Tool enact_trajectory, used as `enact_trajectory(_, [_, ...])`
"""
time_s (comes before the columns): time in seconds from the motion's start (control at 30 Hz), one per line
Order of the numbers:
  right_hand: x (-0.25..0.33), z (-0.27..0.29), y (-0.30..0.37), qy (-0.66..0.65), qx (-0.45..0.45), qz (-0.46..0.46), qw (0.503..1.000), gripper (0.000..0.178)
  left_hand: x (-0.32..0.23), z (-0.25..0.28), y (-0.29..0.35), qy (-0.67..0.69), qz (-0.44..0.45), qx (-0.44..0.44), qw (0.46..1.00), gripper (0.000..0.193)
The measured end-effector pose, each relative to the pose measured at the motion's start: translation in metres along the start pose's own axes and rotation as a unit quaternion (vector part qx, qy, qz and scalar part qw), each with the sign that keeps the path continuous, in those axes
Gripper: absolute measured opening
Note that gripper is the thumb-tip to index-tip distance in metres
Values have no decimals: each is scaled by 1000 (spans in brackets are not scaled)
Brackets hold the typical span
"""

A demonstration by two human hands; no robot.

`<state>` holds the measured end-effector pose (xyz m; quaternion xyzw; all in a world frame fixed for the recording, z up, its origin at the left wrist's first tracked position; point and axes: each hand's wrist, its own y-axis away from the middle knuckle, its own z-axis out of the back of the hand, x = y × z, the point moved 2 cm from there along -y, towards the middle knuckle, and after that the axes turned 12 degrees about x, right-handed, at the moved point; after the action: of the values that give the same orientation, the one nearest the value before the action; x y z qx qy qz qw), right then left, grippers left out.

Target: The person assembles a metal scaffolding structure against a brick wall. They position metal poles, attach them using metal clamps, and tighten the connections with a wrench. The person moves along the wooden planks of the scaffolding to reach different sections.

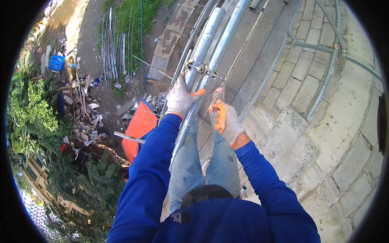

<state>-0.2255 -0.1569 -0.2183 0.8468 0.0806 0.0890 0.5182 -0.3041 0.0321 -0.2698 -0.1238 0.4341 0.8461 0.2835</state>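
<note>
Two shiny metal scaffold tubes (pixel 207 34) run side by side in front of me, slanting up to the right. A metal coupler (pixel 196 66) with bolts joins them just beyond my hands. My left hand (pixel 180 98), in a whitish glove with orange fingertips, is wrapped round the left tube just below the coupler, its thumb laid across it. My right hand (pixel 229 121), in a matching glove, is closed to the right of the tubes, apart from the coupler. One fingertip shows bare. A thin rod-like piece shows by its fingers, but what it holds is mostly hidden.
Grey planks (pixel 259 44) lie under the tubes, with a brick wall (pixel 300 69) and more scaffold tubes (pixel 324 89) on the right. A twisted steel cable (pixel 192 36) runs along the left edge. Far below lie rubble (pixel 83 101), an orange sheet (pixel 137 129) and a blue crate (pixel 56 62).
</note>
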Motion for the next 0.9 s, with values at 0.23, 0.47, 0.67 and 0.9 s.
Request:
enact_trajectory(0.23, [-56,32,-68,142,-83,196,967,20,0,5,0,42,10,22,999,116])
enact_trajectory(0.47, [-67,55,-149,318,-116,345,875,20,7,-5,-6,43,-2,-13,999,114])
enact_trajectory(0.67, [-9,59,-180,524,-82,366,765,17,-5,-4,-3,30,-11,-16,999,115])
enact_trajectory(0.9, [-22,48,-154,435,-56,271,857,27,-2,-5,-3,19,35,0,999,116])
